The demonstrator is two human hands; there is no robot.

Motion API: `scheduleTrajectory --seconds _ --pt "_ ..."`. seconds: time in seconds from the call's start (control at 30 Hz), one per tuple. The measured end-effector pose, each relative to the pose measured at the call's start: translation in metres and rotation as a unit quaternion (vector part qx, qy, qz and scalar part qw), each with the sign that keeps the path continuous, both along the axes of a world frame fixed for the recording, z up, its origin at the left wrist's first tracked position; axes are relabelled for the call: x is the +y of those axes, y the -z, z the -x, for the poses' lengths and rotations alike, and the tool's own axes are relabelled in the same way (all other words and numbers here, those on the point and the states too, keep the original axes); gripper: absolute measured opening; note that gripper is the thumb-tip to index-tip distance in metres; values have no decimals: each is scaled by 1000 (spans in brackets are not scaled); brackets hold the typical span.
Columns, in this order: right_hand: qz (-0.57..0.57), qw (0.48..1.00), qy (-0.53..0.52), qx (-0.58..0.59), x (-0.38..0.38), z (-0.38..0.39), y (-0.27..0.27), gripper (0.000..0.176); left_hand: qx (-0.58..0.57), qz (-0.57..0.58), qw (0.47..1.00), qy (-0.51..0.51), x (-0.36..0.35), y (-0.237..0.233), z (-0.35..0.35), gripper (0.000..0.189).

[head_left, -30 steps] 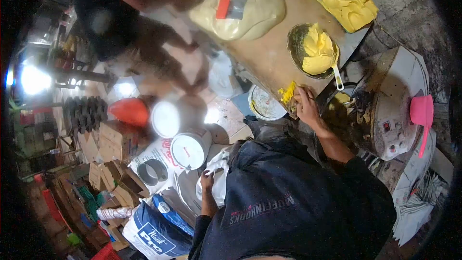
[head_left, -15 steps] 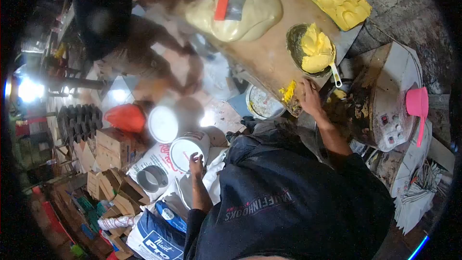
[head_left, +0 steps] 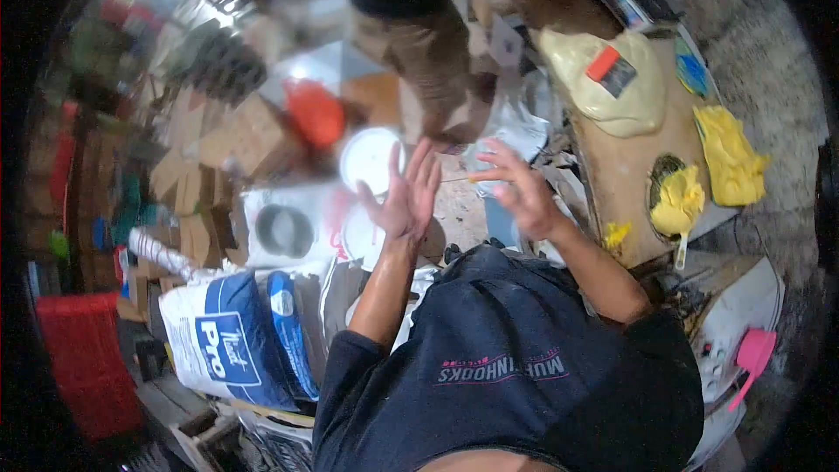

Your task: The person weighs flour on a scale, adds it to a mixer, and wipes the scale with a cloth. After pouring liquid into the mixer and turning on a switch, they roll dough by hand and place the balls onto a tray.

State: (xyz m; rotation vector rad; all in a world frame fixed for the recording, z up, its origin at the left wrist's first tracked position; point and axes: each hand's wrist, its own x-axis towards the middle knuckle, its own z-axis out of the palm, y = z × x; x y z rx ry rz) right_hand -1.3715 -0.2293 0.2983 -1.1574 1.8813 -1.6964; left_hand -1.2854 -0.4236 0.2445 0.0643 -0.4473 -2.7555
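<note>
My left hand (head_left: 408, 201) is raised in front of my body, its fingers spread and nothing in it. My right hand (head_left: 523, 192) hangs opposite it, fingers apart and bare. A gap separates the two hands. Behind my left hand shows a round white bucket lid (head_left: 367, 160). On the tabletop (head_left: 612, 170) to the right lies a pale dough mass (head_left: 642, 100) with an orange-handled scraper (head_left: 610, 70) on it. A bowl (head_left: 662, 170) there holds a soft yellow spread (head_left: 680, 201), and a white handle sticks out. A small yellow smear (head_left: 617, 233) sits near the table's edge.
Another person (head_left: 419, 44) stands beyond the hands. A larger yellow slab (head_left: 732, 157) lies at the table's right side, with a pink scoop (head_left: 753, 357) lower right. Left are a blue-and-white sack (head_left: 223, 345), a grey round tin (head_left: 287, 232), cardboard boxes (head_left: 249, 135) and an orange-red bag (head_left: 313, 114).
My right hand has left the table edge beside the yellow smear and come in front of my body. My left hand has risen from near a white bucket, fingers spreading. The view has turned.
</note>
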Motion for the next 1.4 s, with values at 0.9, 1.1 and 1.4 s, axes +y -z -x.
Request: scheduleTrajectory --seconds 0.9,1.1,1.4 --pt "113 927 -346 -85 -296 -50 -24 72 -170 439 752 -462 -195 -67 -6 98" --pt "94 868 -255 415 -371 43 -42 71 105 6 972 -209 -227 -57 77 103" --pt "85 987 -137 20 -472 182 -29 63 87 105 954 -268 -235 -120 92 116"
